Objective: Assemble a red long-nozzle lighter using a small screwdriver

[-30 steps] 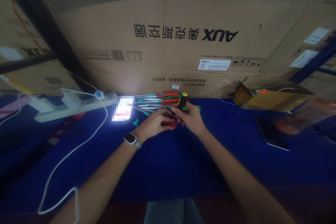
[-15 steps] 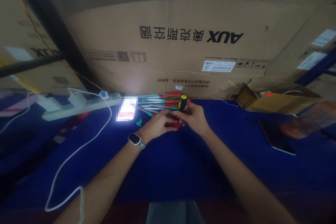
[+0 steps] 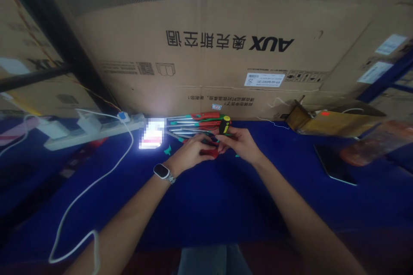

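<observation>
My left hand (image 3: 192,150), with a watch at the wrist, is closed round a red-handled long-neck lighter (image 3: 210,153); part of it is hidden by my fingers. In my right hand (image 3: 239,142) a screwdriver (image 3: 225,125) with a yellow and black handle stands nearly upright, its cap up. Its tip is hidden near the red handle, where both hands almost meet. Just behind them lie several more long-neck lighters (image 3: 206,116) with red or green handles and shiny metal necks pointing left. A small green plastic piece (image 3: 167,150) rests left of my left hand.
A glowing phone-like screen (image 3: 151,134) is at the left, beside a white power strip (image 3: 92,131) and a looping white cable (image 3: 97,182). Right are a dark phone (image 3: 334,165), a bottle (image 3: 376,144) and an open yellow-brown box (image 3: 338,123). A large carton (image 3: 206,17) stands behind the blue tabletop (image 3: 232,206).
The view has shifted slightly, moving the scene a little left. My right fingers have shifted slightly around the screwdriver; both hands keep their hold, and a green bit now shows below my right hand.
</observation>
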`<state>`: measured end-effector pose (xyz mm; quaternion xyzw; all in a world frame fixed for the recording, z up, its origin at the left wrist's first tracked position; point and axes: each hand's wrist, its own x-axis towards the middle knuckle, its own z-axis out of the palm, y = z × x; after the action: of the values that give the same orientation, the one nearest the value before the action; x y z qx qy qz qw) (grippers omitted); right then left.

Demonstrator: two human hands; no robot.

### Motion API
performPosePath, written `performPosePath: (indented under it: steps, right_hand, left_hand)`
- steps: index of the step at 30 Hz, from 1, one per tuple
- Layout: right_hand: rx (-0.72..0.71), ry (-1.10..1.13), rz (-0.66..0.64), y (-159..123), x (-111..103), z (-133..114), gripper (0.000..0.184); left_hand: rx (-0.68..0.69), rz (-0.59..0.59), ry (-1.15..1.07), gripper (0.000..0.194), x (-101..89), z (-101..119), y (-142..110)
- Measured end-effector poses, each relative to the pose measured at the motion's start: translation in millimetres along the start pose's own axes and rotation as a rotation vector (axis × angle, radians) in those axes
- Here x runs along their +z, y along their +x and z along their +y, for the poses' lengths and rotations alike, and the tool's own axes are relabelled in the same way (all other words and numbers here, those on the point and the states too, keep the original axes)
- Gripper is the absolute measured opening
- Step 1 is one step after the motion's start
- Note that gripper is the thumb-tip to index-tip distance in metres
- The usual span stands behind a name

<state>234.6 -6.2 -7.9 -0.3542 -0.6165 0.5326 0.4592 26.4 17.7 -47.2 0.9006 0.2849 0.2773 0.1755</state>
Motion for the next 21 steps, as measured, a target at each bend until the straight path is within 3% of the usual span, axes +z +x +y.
performPosePath:
  steps: [5,10,13,18,21]
  right_hand:
    - [-0.026,-0.082,0.196,12,6,8,0.043]
    - [-0.044,-0.116,0.302,10,16,12,0.045]
    - [-0.036,-0.056,0.246,6,14,9,0.05]
    - [-0.02,-0.088,-0.014,1,2,0,0.042]
    - [-0.039,-0.133,0.045,4,3,4,0.04]
  left_hand:
    - [-0.04,-0.025,0.048,0.029,0.5,1,1]
    - [-0.049,-0.039,0.043,0.027,-0.2,3,2]
    - [-0.035,-0.029,0.024,0.025,-0.9,4,1]
    - [-0.02,-0.019,0.018,0.022,-0.6,3,0]
    - [-0.02,-0.018,0.057,0.025,0.0,2,0]
